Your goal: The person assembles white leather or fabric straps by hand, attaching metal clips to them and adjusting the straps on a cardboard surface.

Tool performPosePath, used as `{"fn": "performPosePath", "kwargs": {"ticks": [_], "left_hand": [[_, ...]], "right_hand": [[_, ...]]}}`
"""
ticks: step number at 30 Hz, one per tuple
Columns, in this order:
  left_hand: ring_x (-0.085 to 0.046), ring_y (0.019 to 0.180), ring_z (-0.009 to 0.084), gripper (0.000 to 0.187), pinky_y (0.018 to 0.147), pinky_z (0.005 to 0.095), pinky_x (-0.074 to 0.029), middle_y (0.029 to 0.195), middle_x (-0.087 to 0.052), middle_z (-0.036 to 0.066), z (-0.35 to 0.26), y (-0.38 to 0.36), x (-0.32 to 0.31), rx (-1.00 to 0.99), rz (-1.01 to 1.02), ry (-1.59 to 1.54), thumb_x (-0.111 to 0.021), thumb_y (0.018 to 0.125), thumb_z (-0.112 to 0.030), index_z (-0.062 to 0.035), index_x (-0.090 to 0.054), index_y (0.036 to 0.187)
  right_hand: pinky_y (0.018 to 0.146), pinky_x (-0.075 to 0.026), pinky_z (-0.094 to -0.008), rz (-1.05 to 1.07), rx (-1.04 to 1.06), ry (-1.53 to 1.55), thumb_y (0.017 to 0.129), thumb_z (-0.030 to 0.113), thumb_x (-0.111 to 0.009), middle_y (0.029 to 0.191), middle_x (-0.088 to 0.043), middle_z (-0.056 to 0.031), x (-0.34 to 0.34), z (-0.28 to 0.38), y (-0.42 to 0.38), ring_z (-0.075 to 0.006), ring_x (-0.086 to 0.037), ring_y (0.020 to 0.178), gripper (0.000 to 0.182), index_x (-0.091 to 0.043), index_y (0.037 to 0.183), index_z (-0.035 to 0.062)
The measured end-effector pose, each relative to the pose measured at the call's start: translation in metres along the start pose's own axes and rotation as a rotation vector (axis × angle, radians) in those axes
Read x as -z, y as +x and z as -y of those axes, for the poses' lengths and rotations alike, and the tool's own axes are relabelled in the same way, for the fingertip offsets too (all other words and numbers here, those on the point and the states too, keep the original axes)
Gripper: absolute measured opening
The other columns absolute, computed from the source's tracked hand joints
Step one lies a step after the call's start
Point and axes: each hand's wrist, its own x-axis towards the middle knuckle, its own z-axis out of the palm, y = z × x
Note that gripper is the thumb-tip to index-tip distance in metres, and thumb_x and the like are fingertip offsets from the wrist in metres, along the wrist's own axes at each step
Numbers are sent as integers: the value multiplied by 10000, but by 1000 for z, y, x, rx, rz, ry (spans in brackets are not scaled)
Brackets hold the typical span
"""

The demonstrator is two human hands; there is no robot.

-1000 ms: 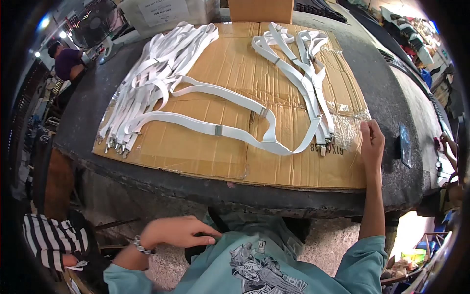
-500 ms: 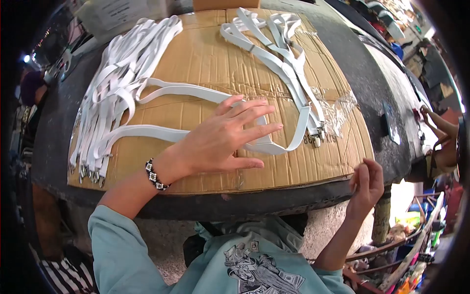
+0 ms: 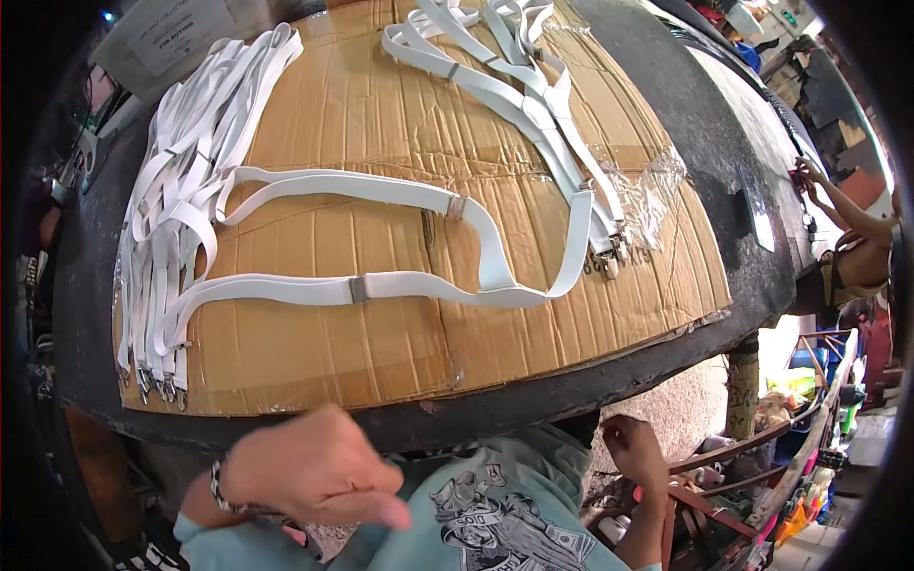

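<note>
A white strap pair with metal sliders [image 3: 409,285] lies loosely curved across the cardboard sheet [image 3: 381,347]. It runs from the large bundle of white straps [image 3: 205,124] at the left towards a smaller group of white straps with metal clips [image 3: 538,112] at the right. My left hand [image 3: 314,468] is below the front edge of the cardboard, its fingers curled in and nothing visible in them. Over by the right side of my shirt is my right hand [image 3: 636,451], its fingers curled, with nothing seen in it. Neither hand touches the straps.
The cardboard rests on a dark table [image 3: 671,81]. A printed box [image 3: 157,43] stands at the back left, and a phone-like dark object [image 3: 755,214] lies at the right. Another person's arm [image 3: 857,214] reaches in from the right. A metal-framed rack [image 3: 790,485] holds items at lower right.
My left hand has pulled back off the strap pair towards my body, its fingers curling from spread. My right hand has moved down and left. The camera view has shifted.
</note>
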Motion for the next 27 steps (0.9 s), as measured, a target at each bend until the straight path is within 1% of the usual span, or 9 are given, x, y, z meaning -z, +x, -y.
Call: {"fn": "performPosePath", "kwargs": {"ticks": [2,5,7,9,11,15,21,25,27], "left_hand": [[-640,627,308,582,597,351,-509,669,-630,80,14,-30,-38,303,150,-424,-487,1056,-560,-64,-656,803],[-684,713,201,521,672,319,-529,748,-700,72,29,-57,-95,733,-27,-448,-480,1085,-485,-55,-730,931],[-678,916,125,399,805,313,-549,989,-750,66,76,-80,-142,993,-94,-465,-531,1083,-379,-34,-729,1117],[-648,1143,181,429,1003,351,-508,1288,-701,91,137,-96,-213,784,-828,-607,-643,1027,-372,-69,-646,1332],[-630,1173,191,445,1023,354,-491,1312,-685,95,175,-80,-251,642,-1162,-592,-628,1032,-379,-64,-632,1346],[-594,1232,211,477,1062,362,-458,1361,-652,104,218,-21,-292,785,-1093,-554,-597,1041,-395,-53,-605,1375],[-540,1322,240,525,1122,372,-409,1433,-603,118,220,3,-247,770,-956,-467,-551,1055,-417,-37,-565,1417],[-503,1382,260,557,1162,379,-376,1482,-570,127,174,6,-209,762,-780,-426,-520,1065,-432,-26,-538,1445],[-485,1411,269,573,1182,383,-360,1506,-554,132,138,15,-193,807,-622,-391,-504,1069,-440,-20,-524,1460]], "right_hand": [[674,-513,-449,-283,48,-66,905,64,-628,826,-686,-230,-42,-42,19,-415,-666,749,113,-656,931,-43],[737,-505,-508,-369,76,30,902,46,-618,876,-690,-253,-65,-67,36,-479,-653,855,77,-627,910,-31],[806,-514,-524,-323,101,38,893,47,-635,956,-707,-253,-68,-86,47,-489,-654,934,125,-662,986,-32],[785,-527,-520,-454,285,51,901,67,-655,943,-714,-255,-73,-94,60,-523,-646,903,153,-693,1017,-26],[798,-525,-524,-486,303,11,898,70,-655,952,-713,-254,-71,-97,69,-533,-640,915,151,-695,1002,-32],[772,-528,-526,-497,253,74,919,120,-651,988,-703,-280,-68,-113,78,-546,-633,894,191,-692,997,-50],[701,-542,-511,-230,-412,616,1035,265,-585,969,-742,-246,-93,-147,65,-428,-704,746,377,-659,1111,-97],[812,-533,-402,-482,-39,341,1058,227,-561,986,-745,-180,-132,-159,61,-305,-704,868,350,-656,1154,-96],[853,-512,-373,-388,-152,453,1037,186,-595,1001,-740,-183,-123,-152,54,-262,-685,943,296,-662,1110,-92]]}}
